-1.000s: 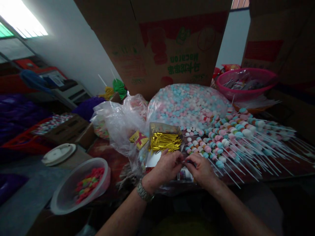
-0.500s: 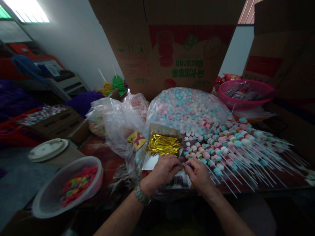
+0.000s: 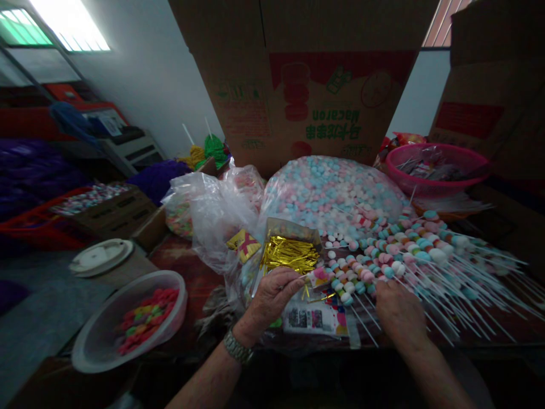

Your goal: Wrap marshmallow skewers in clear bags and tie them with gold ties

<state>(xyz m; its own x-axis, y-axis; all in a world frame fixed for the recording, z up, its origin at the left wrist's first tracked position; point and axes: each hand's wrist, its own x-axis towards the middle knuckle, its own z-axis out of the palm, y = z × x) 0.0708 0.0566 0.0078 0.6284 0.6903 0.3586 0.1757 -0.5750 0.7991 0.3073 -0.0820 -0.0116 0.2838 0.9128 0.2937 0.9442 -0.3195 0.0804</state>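
My left hand (image 3: 279, 292) is closed in a pinch on a thin white stick (image 3: 303, 276). A small piece printed in pink, yellow and white (image 3: 320, 277) is at the stick's right end; its exact kind is unclear. Gold twist ties (image 3: 292, 253) fill an open box just beyond that hand, and loose gold strips lie below the stick. My right hand (image 3: 400, 312) reaches over the near edge of a pile of marshmallow skewers (image 3: 409, 247), its back toward me. Its fingers are curled, and what they grip, if anything, is hidden.
A large clear bag of pastel marshmallows (image 3: 327, 190) stands behind the skewers. A white bowl of colourful sweets (image 3: 87, 346) is at left, a pink basket (image 3: 438, 182) at back right. A printed sheet (image 3: 315, 318) lies between my hands. A large cardboard box (image 3: 298, 28) rises behind.
My hands, close together before, are now apart: the right has moved right to the skewers, the left slightly left with the stick. The printed sheet shows more fully. The view has shifted slightly.
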